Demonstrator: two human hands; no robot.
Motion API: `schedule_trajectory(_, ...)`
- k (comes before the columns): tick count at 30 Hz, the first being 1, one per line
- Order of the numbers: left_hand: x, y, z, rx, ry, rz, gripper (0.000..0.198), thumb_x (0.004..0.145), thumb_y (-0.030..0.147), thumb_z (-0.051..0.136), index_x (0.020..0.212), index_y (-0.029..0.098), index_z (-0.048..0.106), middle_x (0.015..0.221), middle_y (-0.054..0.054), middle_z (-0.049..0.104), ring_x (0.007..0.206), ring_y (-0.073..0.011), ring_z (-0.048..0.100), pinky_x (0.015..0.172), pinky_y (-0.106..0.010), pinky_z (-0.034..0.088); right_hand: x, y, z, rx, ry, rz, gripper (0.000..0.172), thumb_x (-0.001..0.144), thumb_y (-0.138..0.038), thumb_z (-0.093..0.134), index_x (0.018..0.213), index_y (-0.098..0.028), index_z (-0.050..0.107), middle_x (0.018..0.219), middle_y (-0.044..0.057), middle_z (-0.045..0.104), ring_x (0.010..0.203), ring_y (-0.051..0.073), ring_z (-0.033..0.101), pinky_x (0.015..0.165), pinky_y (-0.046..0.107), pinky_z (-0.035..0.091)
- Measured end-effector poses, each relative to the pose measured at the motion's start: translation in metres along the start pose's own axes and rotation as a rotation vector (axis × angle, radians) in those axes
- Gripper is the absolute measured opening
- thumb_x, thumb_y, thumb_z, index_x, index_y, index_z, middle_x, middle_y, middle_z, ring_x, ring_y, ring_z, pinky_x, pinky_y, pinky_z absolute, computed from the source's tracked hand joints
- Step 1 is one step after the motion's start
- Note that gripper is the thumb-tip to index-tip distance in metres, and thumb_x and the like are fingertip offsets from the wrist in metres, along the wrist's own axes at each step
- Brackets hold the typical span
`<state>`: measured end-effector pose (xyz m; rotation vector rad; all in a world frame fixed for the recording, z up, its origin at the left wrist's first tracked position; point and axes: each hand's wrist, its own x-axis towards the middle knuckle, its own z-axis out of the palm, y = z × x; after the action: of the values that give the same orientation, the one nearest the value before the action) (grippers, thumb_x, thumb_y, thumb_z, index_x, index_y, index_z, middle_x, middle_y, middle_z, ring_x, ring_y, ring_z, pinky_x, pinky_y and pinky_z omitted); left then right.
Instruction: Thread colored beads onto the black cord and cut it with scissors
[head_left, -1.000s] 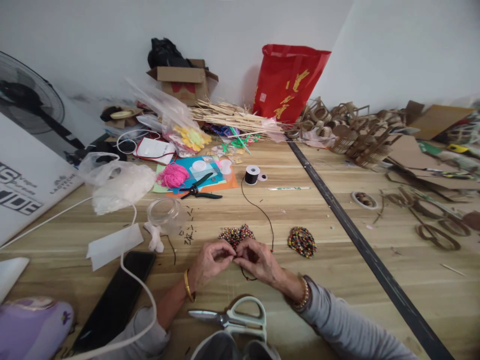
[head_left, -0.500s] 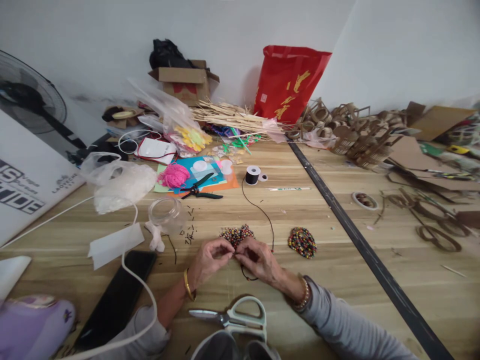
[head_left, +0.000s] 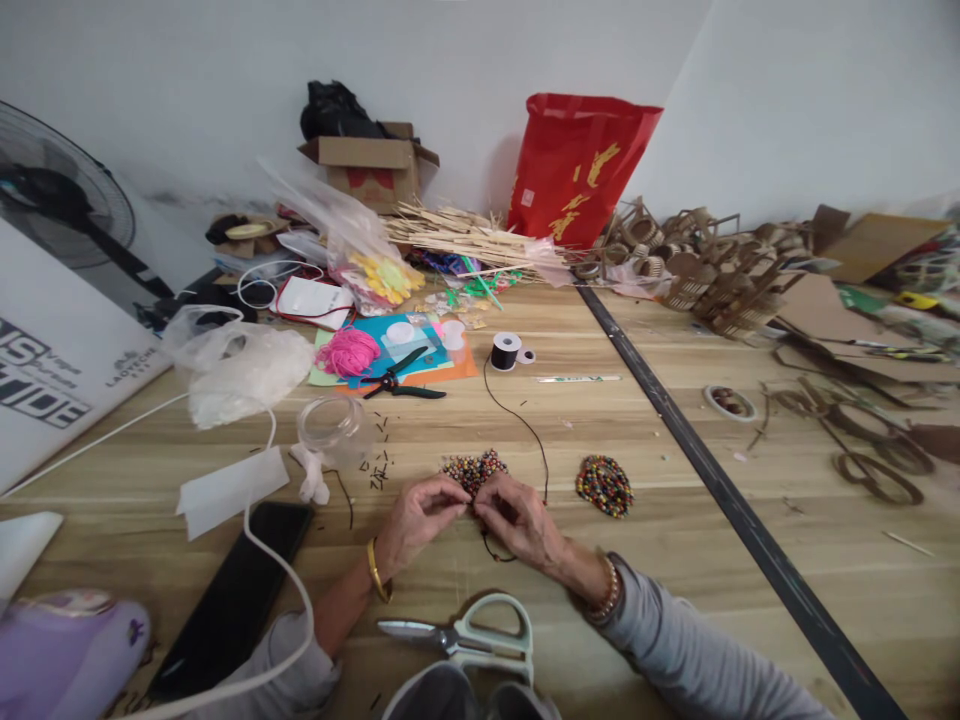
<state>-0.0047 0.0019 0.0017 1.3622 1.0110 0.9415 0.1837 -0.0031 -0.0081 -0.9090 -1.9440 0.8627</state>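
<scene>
1. the left hand (head_left: 416, 518) and right hand (head_left: 519, 522) are meeting fingertip to fingertip, both pinching tight on the near edge of the beaded piece (head_left: 474, 468), which is lying on the wooden table (head_left: 675, 560) just beyond them.
2. a black cord (head_left: 525, 425) is running from beside the right hand up to its spool (head_left: 505, 350).
3. a second beaded disc (head_left: 604, 485) is lying just right, untouched.
4. scissors (head_left: 480, 635) are lying close by the wrists.

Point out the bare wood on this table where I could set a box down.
Bare wood lies between the bead coil and the dark seam strip, and between the grey sleeve and that strip. Crowded: the back edge around the red bag, the left by the jar, and around the beaded piece.
</scene>
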Motion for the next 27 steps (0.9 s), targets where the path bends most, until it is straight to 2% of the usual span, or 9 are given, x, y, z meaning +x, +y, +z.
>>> schedule_trajectory(27,-0.0013,-0.0001,-0.0005,0.041,0.026,-0.044,0.011,0.068,0.020,0.068,0.077,0.015,0.071,0.079,-0.004,0.069,0.076,-0.0173,0.063,0.073,-0.026,0.051,-0.0022,0.0015,0.0003,0.000,-0.010,0.016,0.016,0.092,-0.026,0.048,0.081,-0.017,0.057,0.072,0.002,0.055,0.065,0.014,0.050,0.059,0.024,0.041)
